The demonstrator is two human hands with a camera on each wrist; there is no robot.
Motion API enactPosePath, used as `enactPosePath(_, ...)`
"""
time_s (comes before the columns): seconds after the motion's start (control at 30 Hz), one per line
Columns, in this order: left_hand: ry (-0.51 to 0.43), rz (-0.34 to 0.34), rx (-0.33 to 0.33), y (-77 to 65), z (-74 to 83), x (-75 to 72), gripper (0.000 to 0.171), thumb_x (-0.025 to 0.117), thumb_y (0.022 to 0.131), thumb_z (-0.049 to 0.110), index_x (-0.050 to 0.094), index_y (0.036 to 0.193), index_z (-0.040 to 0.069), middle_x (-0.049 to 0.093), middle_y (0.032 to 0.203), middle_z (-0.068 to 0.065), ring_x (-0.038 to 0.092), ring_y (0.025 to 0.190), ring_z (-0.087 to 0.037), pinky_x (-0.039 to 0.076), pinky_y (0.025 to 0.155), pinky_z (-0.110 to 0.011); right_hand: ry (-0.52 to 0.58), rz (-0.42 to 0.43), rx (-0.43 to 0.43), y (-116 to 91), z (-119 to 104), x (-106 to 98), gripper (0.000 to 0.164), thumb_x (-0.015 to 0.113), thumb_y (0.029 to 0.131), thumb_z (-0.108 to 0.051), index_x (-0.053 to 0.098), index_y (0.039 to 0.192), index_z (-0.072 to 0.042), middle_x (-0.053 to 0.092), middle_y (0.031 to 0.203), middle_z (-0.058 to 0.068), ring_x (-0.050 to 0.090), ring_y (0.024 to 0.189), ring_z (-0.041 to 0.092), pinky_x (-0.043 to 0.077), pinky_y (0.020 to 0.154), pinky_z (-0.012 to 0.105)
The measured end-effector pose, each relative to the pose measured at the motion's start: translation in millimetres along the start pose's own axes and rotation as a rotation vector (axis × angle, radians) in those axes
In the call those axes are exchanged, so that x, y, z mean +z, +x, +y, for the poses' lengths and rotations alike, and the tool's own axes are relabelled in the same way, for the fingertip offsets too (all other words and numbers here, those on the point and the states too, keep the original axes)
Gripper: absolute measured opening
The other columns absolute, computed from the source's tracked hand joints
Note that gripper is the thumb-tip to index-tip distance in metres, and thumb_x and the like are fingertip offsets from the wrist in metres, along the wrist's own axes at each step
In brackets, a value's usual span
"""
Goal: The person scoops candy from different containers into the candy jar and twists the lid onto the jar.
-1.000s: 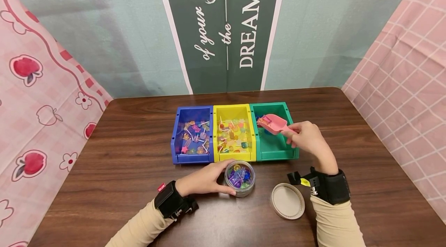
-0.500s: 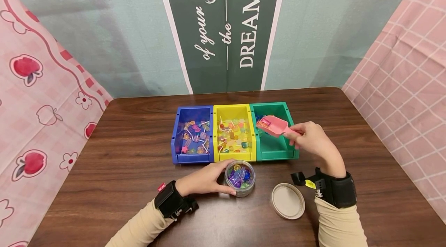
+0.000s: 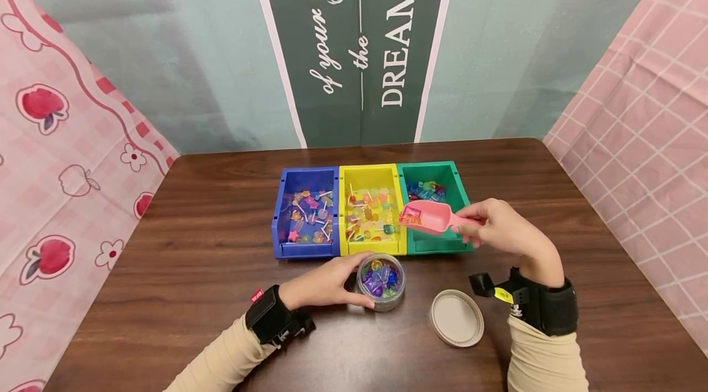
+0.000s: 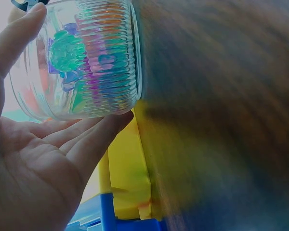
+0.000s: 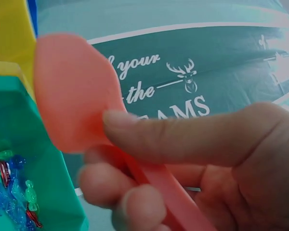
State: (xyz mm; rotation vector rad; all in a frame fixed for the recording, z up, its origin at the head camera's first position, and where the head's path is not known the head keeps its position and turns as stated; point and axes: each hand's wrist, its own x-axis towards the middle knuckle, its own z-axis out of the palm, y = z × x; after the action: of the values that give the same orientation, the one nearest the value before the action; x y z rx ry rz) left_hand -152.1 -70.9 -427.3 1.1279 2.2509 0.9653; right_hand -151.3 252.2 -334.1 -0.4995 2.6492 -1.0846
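Note:
My right hand (image 3: 500, 229) grips the handle of a pink scoop (image 3: 434, 217), held over the front part of the green bin (image 3: 442, 244). Reddish-orange pieces lie in the scoop's front end. In the right wrist view, thumb and curled fingers wrap the handle below the scoop (image 5: 77, 91). My left hand (image 3: 326, 283) holds a clear ribbed jar (image 4: 106, 62) between thumb and fingers. The jar stands uncovered on the table, with purple, blue, green and yellow pieces inside. Blue, green and red pieces (image 3: 428, 189) lie at the back of the green bin.
Left of the green bin stand a yellow bin (image 3: 401, 244) and a blue bin (image 3: 279, 214), side by side, with small colourful charms inside. A round pale lid (image 3: 456, 318) lies on the brown table (image 3: 221, 214) right of the jar. Cloth backdrops surround the table.
My right hand has drawn the scoop toward me and slightly left, from the back of the green bin to over its front, uncovering pieces there. The left hand and jar stay put.

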Motion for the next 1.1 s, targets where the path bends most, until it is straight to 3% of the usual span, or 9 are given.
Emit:
enactPosePath(0.27,-0.002,-0.013,-0.018,0.1,-1.3,-0.4,0.084,0.066,0.08,0.05,0.032,0.145,0.009,0.047,0.142,-0.008,0.042,0.127,-0.011,0.039,0.109,-0.039,0.068,-0.163,-0.098,1.4,1.4,2.2,0.021,0.065,0.086,-0.011,0.069,0.1,0.004,0.065,0.068,0.014,0.057,0.056,0.01,0.057,0.052,0.029)
enactPosePath(0.47,0.005,-0.016,-0.025,0.2,-0.9,-0.5,0.085,0.065,0.08,0.051,0.031,0.145,0.008,0.046,0.143,-0.009,0.042,0.127,-0.012,0.039,0.109,-0.04,0.112,-0.237,-0.166,2.1,0.8,5.2,0.02,0.068,0.084,-0.013,0.071,0.097,0.001,0.064,0.066,0.012,0.057,0.056,0.012,0.055,0.049,0.026)
enactPosePath(0.7,0.006,-0.014,-0.02,1.0,0.7,-1.3,0.084,0.067,0.08,0.048,0.031,0.145,0.009,0.045,0.143,-0.009,0.043,0.125,-0.011,0.04,0.108,-0.039,0.151,-0.319,-0.257,6.6,-2.6,10.6,0.012,0.07,0.081,-0.008,0.072,0.09,0.0,0.061,0.061,0.018,0.052,0.048,0.014,0.054,0.044,0.028)
enactPosePath(1.0,0.016,-0.018,-0.025,0.5,0.6,-1.5,0.085,0.066,0.08,0.049,0.03,0.145,0.008,0.044,0.144,-0.01,0.043,0.125,-0.011,0.04,0.109,-0.039,0.131,-0.308,-0.158,4.2,-10.3,12.4,0.022,0.074,0.077,-0.012,0.073,0.093,0.002,0.065,0.066,0.021,0.05,0.047,0.006,0.051,0.043,0.021)
enactPosePath(1.1,0.015,-0.019,-0.031,0.2,0.7,-1.5,0.085,0.066,0.08,0.049,0.03,0.145,0.008,0.044,0.144,-0.01,0.042,0.126,-0.012,0.04,0.109,-0.039,0.098,-0.274,-0.132,3.1,-14.6,12.1,0.025,0.075,0.076,-0.015,0.072,0.094,0.002,0.067,0.067,0.016,0.048,0.045,0.004,0.05,0.042,0.021)
